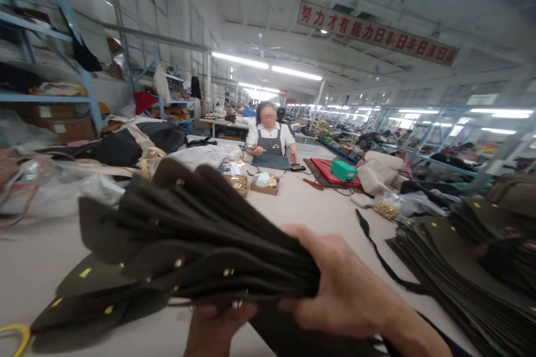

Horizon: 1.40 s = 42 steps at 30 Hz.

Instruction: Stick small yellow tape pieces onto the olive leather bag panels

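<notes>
A thick fanned bundle of dark olive fabric pieces (201, 234) with small gold metal fittings is raised above the table. My right hand (335, 279) is wrapped round its narrow right end. Beneath the bundle is my left hand (220, 321), its fingers pressed against the underside and partly hidden by it. More dark pieces with yellow marks (100, 295) lie on the table at the lower left. A dark piece (310, 334) hangs or lies below my right hand; which one I cannot tell.
Stacked dark pieces (469, 284) and a black strap (372, 240) lie at right. Boxes of gold fittings (264, 184), a green box (343, 170) on a red item, and plastic bags stand farther back. A person (271, 136) sits across the table. Yellow-handled scissors (20, 334) show lower left.
</notes>
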Each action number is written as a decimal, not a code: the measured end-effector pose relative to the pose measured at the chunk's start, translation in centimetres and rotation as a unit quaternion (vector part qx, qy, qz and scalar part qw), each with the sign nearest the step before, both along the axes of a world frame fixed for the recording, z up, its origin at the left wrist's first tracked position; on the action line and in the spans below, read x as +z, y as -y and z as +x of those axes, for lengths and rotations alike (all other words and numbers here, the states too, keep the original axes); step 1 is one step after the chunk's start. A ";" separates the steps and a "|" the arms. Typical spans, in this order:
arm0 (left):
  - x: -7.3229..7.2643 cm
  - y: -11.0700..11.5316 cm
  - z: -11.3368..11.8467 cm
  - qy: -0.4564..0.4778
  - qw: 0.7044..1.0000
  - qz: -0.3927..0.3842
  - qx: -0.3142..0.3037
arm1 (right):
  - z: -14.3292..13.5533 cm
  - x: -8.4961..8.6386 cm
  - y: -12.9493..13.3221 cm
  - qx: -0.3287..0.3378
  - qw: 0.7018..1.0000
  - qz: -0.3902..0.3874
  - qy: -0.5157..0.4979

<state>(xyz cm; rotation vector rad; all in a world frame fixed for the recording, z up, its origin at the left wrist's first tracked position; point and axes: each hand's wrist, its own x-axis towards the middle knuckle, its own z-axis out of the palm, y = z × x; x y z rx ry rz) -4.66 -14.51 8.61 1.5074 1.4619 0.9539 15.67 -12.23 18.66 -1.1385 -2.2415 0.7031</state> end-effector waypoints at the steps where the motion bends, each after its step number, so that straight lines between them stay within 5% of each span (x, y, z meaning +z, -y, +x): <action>1: 1.5 -0.8 -0.2 0.007 1.000 0.027 0.007 | 0.2 -0.1 -0.5 -0.023 0.998 0.011 -0.061; 4: 7.0 -2.9 -0.5 0.005 0.978 0.200 0.061 | 0.6 -1.7 -3.0 -0.035 0.957 0.032 -0.286; 7: 11.9 -4.5 0.3 -0.068 0.950 0.305 0.009 | 0.1 -5.6 -5.6 -0.018 0.902 0.028 -0.430; 10: 13.6 -5.7 2.6 -0.230 0.920 0.306 -0.081 | -0.5 -11.0 -6.9 0.001 0.843 -0.033 -0.537; 13: 11.5 -6.9 5.5 -0.357 0.875 0.287 -0.156 | 0.0 -16.0 -6.8 -0.005 0.826 -0.122 -0.550; 16: 7.1 -8.2 8.1 -0.413 0.848 0.250 -0.216 | 2.4 -19.4 -5.6 -0.082 0.868 -0.174 -0.459; 20: 2.0 -9.8 10.5 -0.438 0.831 0.209 -0.272 | 7.5 -20.9 -2.2 -0.155 0.931 -0.193 -0.269; 22: 0.7 -10.3 11.3 -0.440 0.825 0.203 -0.291 | 10.3 -20.8 0.0 -0.168 0.936 -0.276 -0.141; 24: 0.3 -10.6 11.9 -0.459 0.813 0.201 -0.295 | 12.8 -20.6 1.9 -0.184 0.900 -0.394 -0.042; 26: 0.4 -10.7 12.4 -0.489 0.798 0.196 -0.292 | 14.9 -20.2 2.9 -0.226 0.884 -0.407 -0.034; 29: 0.6 -10.4 13.1 -0.530 0.767 0.192 -0.307 | 17.1 -19.9 1.9 -0.320 0.906 -0.231 -0.154; 32: 0.4 -9.8 13.6 -0.561 0.735 0.212 -0.317 | 18.7 -19.9 -1.5 -0.405 0.864 -0.041 -0.297; 36: 0.2 -9.4 13.4 -0.573 0.733 0.214 -0.297 | 19.0 -20.7 -7.0 -0.351 0.797 -0.097 -0.482; 42: 0.2 -9.6 12.8 -0.588 0.740 0.201 -0.259 | 14.0 -21.7 -10.1 -0.263 0.813 -0.119 -0.506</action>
